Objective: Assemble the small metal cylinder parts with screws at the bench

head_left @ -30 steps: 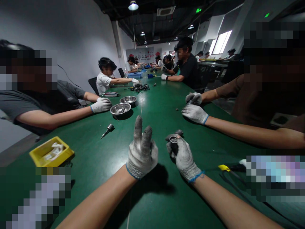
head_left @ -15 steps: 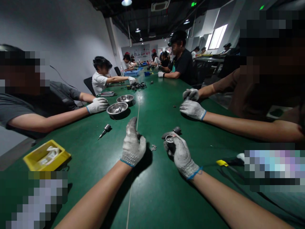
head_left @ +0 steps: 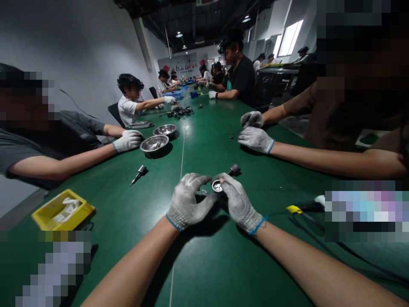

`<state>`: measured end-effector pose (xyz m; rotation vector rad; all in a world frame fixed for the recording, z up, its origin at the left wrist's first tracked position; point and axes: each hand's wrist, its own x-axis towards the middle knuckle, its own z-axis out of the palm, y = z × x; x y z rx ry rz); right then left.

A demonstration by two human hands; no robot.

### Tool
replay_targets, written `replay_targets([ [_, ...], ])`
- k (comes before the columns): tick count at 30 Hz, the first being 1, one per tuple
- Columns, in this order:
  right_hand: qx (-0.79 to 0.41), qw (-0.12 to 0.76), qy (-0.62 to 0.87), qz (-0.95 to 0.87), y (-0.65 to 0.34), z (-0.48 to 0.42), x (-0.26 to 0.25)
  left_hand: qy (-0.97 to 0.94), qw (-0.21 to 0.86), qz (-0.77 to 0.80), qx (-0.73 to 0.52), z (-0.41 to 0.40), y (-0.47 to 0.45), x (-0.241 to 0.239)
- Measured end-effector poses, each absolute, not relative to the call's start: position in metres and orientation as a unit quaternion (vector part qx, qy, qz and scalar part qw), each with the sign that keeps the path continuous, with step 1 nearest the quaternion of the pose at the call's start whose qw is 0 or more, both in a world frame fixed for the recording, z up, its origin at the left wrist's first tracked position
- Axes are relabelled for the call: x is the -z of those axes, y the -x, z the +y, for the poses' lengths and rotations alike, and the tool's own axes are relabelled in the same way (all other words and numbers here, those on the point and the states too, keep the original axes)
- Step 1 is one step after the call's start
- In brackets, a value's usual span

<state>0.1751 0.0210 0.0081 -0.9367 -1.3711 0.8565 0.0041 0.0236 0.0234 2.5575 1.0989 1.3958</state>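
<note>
Right hand (head_left: 238,204) clamps a round metal housing (head_left: 217,186) just above the green table (head_left: 204,264), open face up; left hand (head_left: 188,202) hovers half-curled, fingers loose, over the tiny washers (head_left: 203,192) lying just beside the housing, holding nothing I can see. Looks like the washer-pick step; next move calls for a fine fingertip pinch through thick gloves, with the housing level and steady.

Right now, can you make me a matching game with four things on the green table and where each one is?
1 yellow bin
2 nearer steel bowl
3 round metal part
4 pointed tool

A in the right hand
B beside a co-worker's white glove
C holds white pieces
D lies alone on the table

Pairs: 1-C, 2-B, 3-A, 4-D.
</note>
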Motion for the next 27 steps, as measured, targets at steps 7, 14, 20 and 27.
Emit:
replay_targets([
  [7,-0.364,0.576,0.394,-0.617,-0.176,0.018,-0.012,-0.798,0.033,0.409,-0.441,0.018,-0.02,-0.025],
  [14,-0.332,0.558,0.427,-0.63,-0.171,0.015,-0.014,-0.733,0.097,0.451,-0.499,0.024,-0.009,-0.031],
  [20,-0.219,0.614,0.477,-0.59,-0.172,0.02,-0.009,-0.563,0.095,0.553,-0.607,0.057,0.026,-0.038],
  [27,-0.114,0.617,0.626,-0.463,-0.185,0.038,0.003,-0.521,-0.064,0.767,-0.368,0.071,0.079,-0.049],
])
